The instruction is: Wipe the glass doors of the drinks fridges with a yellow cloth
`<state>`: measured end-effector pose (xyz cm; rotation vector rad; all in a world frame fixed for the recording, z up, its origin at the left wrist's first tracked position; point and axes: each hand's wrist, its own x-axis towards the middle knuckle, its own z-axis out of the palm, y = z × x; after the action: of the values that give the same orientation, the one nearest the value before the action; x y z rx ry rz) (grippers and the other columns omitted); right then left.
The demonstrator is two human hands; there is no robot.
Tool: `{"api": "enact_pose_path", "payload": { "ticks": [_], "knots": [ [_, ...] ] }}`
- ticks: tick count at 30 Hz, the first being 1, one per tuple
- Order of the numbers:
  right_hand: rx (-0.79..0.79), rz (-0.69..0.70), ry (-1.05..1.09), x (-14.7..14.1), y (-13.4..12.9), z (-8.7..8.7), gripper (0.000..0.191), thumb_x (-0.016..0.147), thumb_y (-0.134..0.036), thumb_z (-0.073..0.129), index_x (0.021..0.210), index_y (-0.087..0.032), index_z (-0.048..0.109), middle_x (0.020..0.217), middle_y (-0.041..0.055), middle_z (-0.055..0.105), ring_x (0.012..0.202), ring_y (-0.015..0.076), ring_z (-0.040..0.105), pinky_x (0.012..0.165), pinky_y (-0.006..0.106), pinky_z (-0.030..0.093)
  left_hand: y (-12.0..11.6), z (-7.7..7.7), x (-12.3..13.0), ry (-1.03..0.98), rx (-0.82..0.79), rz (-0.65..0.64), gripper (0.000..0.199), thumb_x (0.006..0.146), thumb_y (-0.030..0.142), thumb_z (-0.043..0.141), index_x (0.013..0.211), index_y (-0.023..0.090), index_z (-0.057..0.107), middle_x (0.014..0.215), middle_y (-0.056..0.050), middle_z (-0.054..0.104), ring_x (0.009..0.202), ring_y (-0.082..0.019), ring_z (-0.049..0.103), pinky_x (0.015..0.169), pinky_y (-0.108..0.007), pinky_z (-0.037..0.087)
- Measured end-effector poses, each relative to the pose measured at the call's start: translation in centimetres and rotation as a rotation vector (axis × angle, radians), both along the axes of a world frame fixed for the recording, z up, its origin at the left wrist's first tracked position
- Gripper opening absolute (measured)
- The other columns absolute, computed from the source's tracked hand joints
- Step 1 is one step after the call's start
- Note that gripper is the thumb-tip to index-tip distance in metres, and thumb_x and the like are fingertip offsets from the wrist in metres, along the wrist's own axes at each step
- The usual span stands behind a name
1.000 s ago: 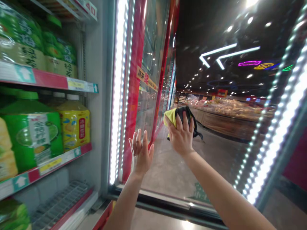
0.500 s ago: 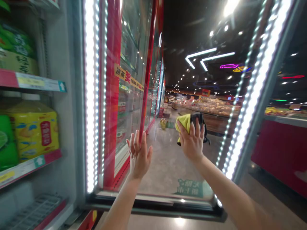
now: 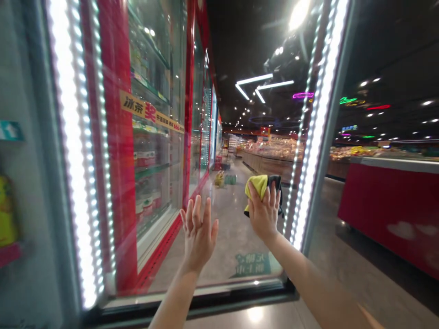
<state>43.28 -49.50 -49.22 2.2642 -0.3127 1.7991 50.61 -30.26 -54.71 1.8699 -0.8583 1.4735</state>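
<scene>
My left hand [image 3: 198, 233] is spread open with its fingers apart, palm flat against the glass door [image 3: 233, 237] of a lit drinks cooler. To its right, my right hand [image 3: 264, 214] presses a yellow cloth [image 3: 257, 187] against the same pane. A black fabric piece [image 3: 276, 185] sits with the cloth, partly hidden behind my fingers. Both forearms reach in from the bottom of the view.
A bright LED strip [image 3: 317, 123] runs up the door's right side, and another [image 3: 73, 137] runs up its left. The black lower door frame [image 3: 192, 304] lies below my hands. Beyond the glass are a red-sided counter [image 3: 384, 210], a long food display [image 3: 270, 157], and red-framed coolers with bottles [image 3: 147, 169].
The view has swung right, sliding the shelves of green and yellow bottles out to the left. My hands stay on the glass, with the cloth still in my right hand.
</scene>
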Motion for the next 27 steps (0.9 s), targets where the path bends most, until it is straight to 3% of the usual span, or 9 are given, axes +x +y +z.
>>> {"api": "enact_pose_path", "payload": {
  "ticks": [3, 6, 9, 11, 16, 18, 23, 25, 27],
  "knots": [
    [-0.149, 0.051, 0.098, 0.4, -0.1, -1.3, 0.058, 0.097, -0.024, 0.06, 0.152, -0.042, 0.051, 0.143, 0.0094, 0.056, 0.153, 0.0394, 0.028, 0.121, 0.066, 0.028, -1.6, 0.2, -0.5, -0.014, 0.019, -0.003, 0.081, 0.099, 0.023, 0.058, 0.166, 0.027, 0.013, 0.169, -0.017, 0.028, 0.161, -0.033, 0.015, 0.127, -0.063, 0.018],
    [-0.223, 0.097, 0.122, 1.0, -1.0, 2.5, 0.057, 0.098, -0.029, 0.061, 0.151, -0.047, 0.05, 0.148, 0.0047, 0.055, 0.152, 0.035, 0.032, 0.125, 0.061, 0.025, -3.5, 1.4, -0.9, -0.037, 0.038, -0.013, 0.082, 0.098, 0.022, 0.059, 0.166, 0.026, 0.013, 0.17, -0.017, 0.027, 0.161, -0.032, 0.014, 0.128, -0.063, 0.017],
    [-0.122, 0.064, 0.032, 0.8, -3.7, 5.6, 0.053, 0.101, -0.031, 0.056, 0.152, -0.042, 0.049, 0.149, 0.0064, 0.054, 0.152, 0.0331, 0.032, 0.125, 0.058, 0.027, -4.8, 3.0, -1.1, -0.094, 0.101, -0.041, 0.082, 0.098, 0.021, 0.059, 0.166, 0.027, 0.014, 0.169, -0.016, 0.031, 0.161, -0.031, 0.016, 0.128, -0.062, 0.017],
    [-0.016, 0.027, -0.036, 0.3, -5.8, 4.6, 0.051, 0.102, -0.03, 0.053, 0.153, -0.038, 0.05, 0.149, 0.0087, 0.054, 0.153, 0.0333, 0.031, 0.123, 0.057, 0.031, -5.3, 3.8, -1.1, -0.135, 0.145, -0.061, 0.082, 0.098, 0.019, 0.059, 0.166, 0.028, 0.015, 0.168, -0.014, 0.033, 0.16, -0.03, 0.017, 0.128, -0.062, 0.017],
    [0.123, 0.007, -0.074, -0.6, -8.3, -1.6, 0.05, 0.102, -0.024, 0.05, 0.152, -0.032, 0.053, 0.149, 0.0126, 0.053, 0.153, 0.035, 0.032, 0.116, 0.054, 0.043, -5.9, 4.8, -0.6, -0.176, 0.195, -0.059, 0.08, 0.098, 0.018, 0.057, 0.165, 0.029, 0.016, 0.169, -0.012, 0.031, 0.16, -0.028, 0.017, 0.129, -0.061, 0.015],
    [0.151, 0.011, -0.043, -0.4, -8.3, -0.4, 0.051, 0.102, -0.024, 0.049, 0.151, -0.033, 0.053, 0.151, 0.0119, 0.052, 0.153, 0.0348, 0.031, 0.116, 0.053, 0.043, -6.4, 5.2, -0.4, -0.194, 0.219, -0.064, 0.08, 0.098, 0.018, 0.057, 0.166, 0.028, 0.016, 0.169, -0.012, 0.031, 0.161, -0.027, 0.016, 0.129, -0.061, 0.014],
    [0.27, -0.017, -0.056, 1.1, -8.4, 8.4, 0.056, 0.101, -0.024, 0.047, 0.157, -0.031, 0.046, 0.16, 0.0104, 0.044, 0.154, 0.0335, 0.03, 0.118, 0.05, 0.04, -8.6, 7.2, -0.2, -0.215, 0.262, -0.089, 0.082, 0.097, 0.019, 0.058, 0.166, 0.028, 0.015, 0.169, -0.012, 0.032, 0.16, -0.029, 0.017, 0.129, -0.062, 0.014],
    [0.278, -0.008, -0.067, 1.5, -8.4, 8.4, 0.056, 0.101, -0.025, 0.047, 0.157, -0.031, 0.046, 0.16, 0.0105, 0.044, 0.154, 0.0336, 0.029, 0.117, 0.05, 0.04, -9.3, 7.8, -0.2, -0.223, 0.264, -0.103, 0.083, 0.097, 0.018, 0.058, 0.166, 0.029, 0.014, 0.169, -0.011, 0.032, 0.16, -0.03, 0.02, 0.129, -0.062, 0.014],
    [0.261, 0.006, -0.081, 1.4, -8.2, 5.6, 0.053, 0.101, -0.024, 0.047, 0.154, -0.031, 0.051, 0.155, 0.0119, 0.049, 0.152, 0.0341, 0.032, 0.116, 0.051, 0.042, -9.7, 8.0, -0.2, -0.23, 0.262, -0.101, 0.083, 0.097, 0.017, 0.058, 0.166, 0.029, 0.014, 0.169, -0.012, 0.032, 0.16, -0.029, 0.02, 0.129, -0.061, 0.013]
  ]
}}
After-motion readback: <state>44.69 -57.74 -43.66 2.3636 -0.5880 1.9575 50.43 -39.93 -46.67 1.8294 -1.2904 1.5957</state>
